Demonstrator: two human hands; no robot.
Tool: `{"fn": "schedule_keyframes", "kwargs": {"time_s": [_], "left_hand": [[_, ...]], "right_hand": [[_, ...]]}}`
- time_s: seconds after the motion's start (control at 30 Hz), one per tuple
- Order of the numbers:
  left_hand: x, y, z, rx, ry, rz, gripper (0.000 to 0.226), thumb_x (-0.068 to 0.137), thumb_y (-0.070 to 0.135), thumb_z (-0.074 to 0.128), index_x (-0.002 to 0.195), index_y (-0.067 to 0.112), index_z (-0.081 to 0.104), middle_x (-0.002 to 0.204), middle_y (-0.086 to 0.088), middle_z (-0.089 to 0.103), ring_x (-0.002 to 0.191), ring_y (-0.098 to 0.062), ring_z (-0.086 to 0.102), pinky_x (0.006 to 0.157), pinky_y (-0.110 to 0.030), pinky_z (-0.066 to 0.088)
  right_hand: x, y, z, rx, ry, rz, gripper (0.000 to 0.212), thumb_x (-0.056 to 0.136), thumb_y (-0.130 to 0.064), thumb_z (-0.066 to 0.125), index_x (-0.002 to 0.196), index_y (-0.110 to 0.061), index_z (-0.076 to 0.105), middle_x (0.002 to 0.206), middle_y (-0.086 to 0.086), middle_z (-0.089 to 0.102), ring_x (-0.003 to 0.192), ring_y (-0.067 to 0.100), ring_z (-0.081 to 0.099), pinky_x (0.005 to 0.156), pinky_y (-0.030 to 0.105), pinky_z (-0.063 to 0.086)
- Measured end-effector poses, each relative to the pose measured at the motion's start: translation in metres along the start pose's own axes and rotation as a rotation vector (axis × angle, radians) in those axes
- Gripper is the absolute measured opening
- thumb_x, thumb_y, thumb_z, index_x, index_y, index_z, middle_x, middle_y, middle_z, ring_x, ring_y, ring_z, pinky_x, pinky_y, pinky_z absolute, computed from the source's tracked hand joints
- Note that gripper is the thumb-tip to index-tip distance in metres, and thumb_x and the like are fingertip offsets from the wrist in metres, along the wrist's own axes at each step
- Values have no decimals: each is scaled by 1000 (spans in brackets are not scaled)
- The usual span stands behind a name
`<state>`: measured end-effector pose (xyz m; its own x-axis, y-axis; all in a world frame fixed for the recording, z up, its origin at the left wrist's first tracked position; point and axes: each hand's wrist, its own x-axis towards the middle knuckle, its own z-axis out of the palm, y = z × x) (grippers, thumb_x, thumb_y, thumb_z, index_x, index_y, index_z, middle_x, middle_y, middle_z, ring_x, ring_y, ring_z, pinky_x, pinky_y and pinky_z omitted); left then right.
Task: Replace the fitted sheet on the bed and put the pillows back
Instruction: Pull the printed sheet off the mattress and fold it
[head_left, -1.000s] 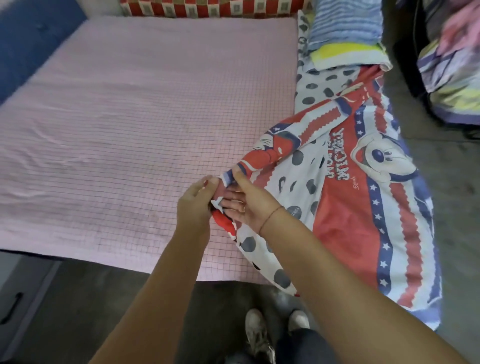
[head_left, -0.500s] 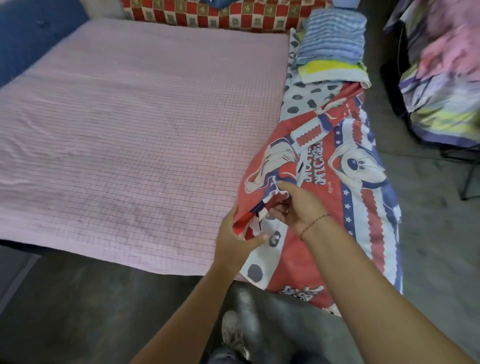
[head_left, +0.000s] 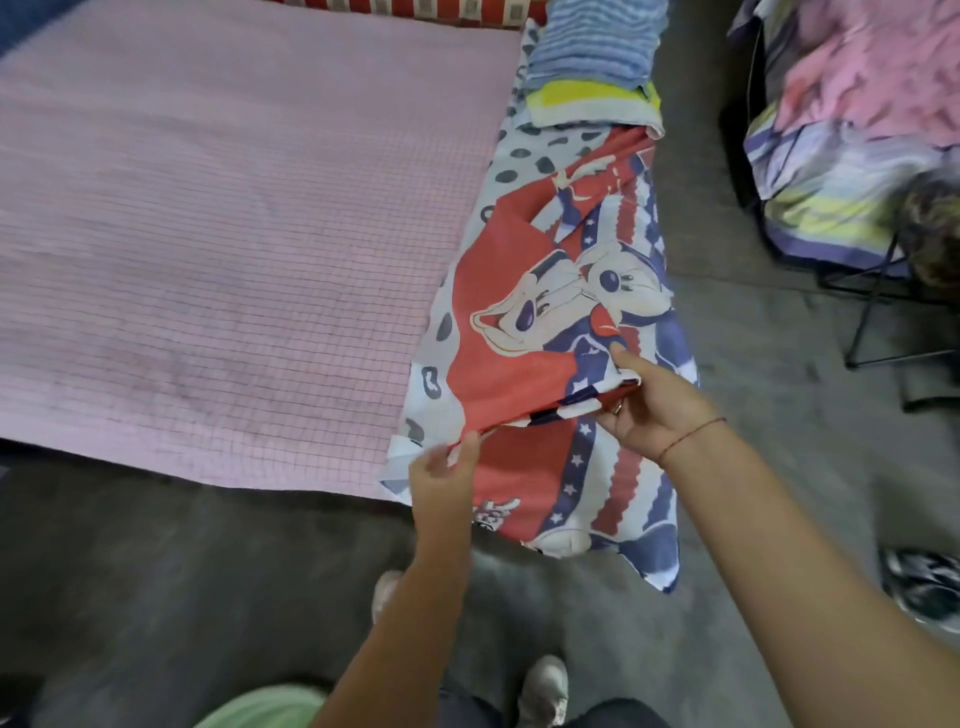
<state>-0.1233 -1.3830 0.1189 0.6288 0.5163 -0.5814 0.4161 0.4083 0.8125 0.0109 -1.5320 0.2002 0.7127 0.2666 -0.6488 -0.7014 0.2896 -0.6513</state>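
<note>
From the head view we see a bed (head_left: 234, 234) covered in pale pink cloth with a fine dark grid. Along its right edge lies the cotton sheet printed with cartoon mice, red panels, blue star bands and grey dots on white (head_left: 514, 364). The sheet is bunched in loose folds, and its near end hangs over the bed's near right corner toward the grey floor (head_left: 156, 571).

The left hand (head_left: 441, 475) pinches the sheet's near edge at that corner, with the fingers curled on the cloth. The right hand (head_left: 657, 410) grips a red fold farther right, with the thumb on top and the fingers tucked under.

At the far right corner a folded stack of blue-striped and yellow cloth (head_left: 592, 52) rests on the sheet. A heap of pink and striped bedding (head_left: 852, 130) sits off the bed to the right.
</note>
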Motion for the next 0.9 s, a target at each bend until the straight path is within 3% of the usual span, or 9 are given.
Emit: {"fn": "schedule_keyframes", "kwargs": {"time_s": [0.1,0.17,0.27,0.4,0.57,0.7,0.8,0.83,0.9], "left_hand": [[-15,-21,27,-562,-211,-557,72,77,75,52,109,11,57,121,-13,59,110,-28,59,101,-41,44],[-8,-26,41,-823,-245,-682,93,74,79,52,127,2,46,135,-19,53,120,-35,55,97,-47,46],[16,-23,52,-974,-187,-593,76,85,69,52,132,8,52,126,-19,62,104,-39,63,72,-49,57],[63,-34,45,-867,-143,-471,54,91,58,52,125,18,64,126,-13,65,114,-38,60,99,-57,45],[111,-60,15,-750,-34,-463,60,92,64,43,127,18,58,129,-20,60,111,-44,60,92,-67,45],[105,-70,-3,-682,56,-507,50,94,55,49,124,15,59,121,-17,65,106,-39,61,87,-58,50],[88,-78,-9,-675,120,-534,49,98,46,48,131,10,55,128,-17,61,111,-36,59,102,-56,42],[83,-83,-15,-676,127,-528,52,98,47,47,132,8,54,130,-17,60,112,-36,59,104,-56,41],[70,-92,-29,-646,176,-520,55,97,51,46,129,6,55,119,-20,66,108,-37,60,94,-57,49]], "right_hand": [[-8,1,-23,-24,-13,5,22,97,-24,51,102,-9,67,97,9,71,82,20,70,77,35,57],[-13,0,-38,-39,-24,23,21,94,-23,55,101,-9,68,94,8,73,80,19,72,74,35,59],[-24,-4,-66,-46,-40,4,22,79,-22,63,92,-11,77,97,8,74,82,19,73,68,35,61],[-39,-11,-117,-132,-32,-50,38,94,-18,43,84,-15,80,97,7,75,82,16,73,62,28,59],[-56,10,-206,-307,248,-8,44,98,-14,43,74,-14,80,93,13,73,66,19,72,52,28,57],[-62,34,-264,-270,470,65,16,69,-30,71,66,-17,79,86,9,73,59,20,71,46,32,56],[-58,61,-307,-470,531,163,54,51,-58,84,81,-13,76,65,1,72,57,17,70,60,38,60],[-53,70,-319,-538,571,184,63,58,-58,82,93,-6,72,64,0,72,60,20,70,71,43,58],[-43,85,-321,-671,627,196,43,87,-32,68,104,7,64,58,2,68,66,27,63,79,44,51]]}}
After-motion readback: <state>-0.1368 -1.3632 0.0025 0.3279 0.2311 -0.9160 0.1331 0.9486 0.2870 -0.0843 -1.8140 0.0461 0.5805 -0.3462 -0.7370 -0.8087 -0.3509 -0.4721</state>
